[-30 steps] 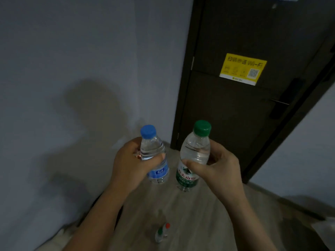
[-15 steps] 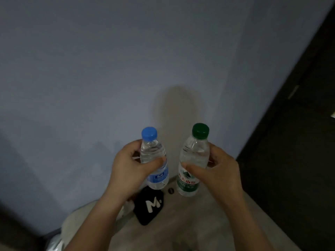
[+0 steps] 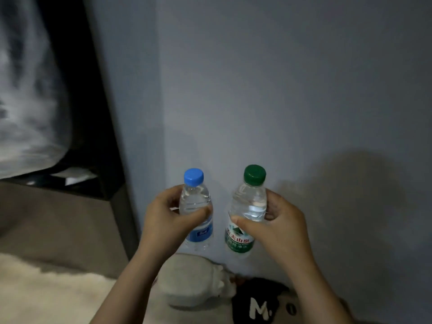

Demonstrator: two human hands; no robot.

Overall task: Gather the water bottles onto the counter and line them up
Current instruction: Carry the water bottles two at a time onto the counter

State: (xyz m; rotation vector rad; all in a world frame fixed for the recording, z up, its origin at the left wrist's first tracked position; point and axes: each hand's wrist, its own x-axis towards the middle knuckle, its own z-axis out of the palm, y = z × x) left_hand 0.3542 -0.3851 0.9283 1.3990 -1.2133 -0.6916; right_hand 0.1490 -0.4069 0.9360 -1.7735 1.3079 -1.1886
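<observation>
Grey wall [image 3: 280,78], dim room corner.

2 bottles, clear glossy plastic: blue-capped bottle [image 3: 196,211], green-capped bottle [image 3: 248,206], printed film labels. Matt painted wall [image 3: 280,90]. Black cloth item [image 3: 261,300].

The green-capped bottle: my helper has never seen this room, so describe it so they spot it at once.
Start at the plain grey wall straight ahead, then look at the two hands raised before it. The right hand grips the green-capped bottle, upright and clear. Its green cap and green label set it apart from the blue-capped bottle in the left hand.
</observation>
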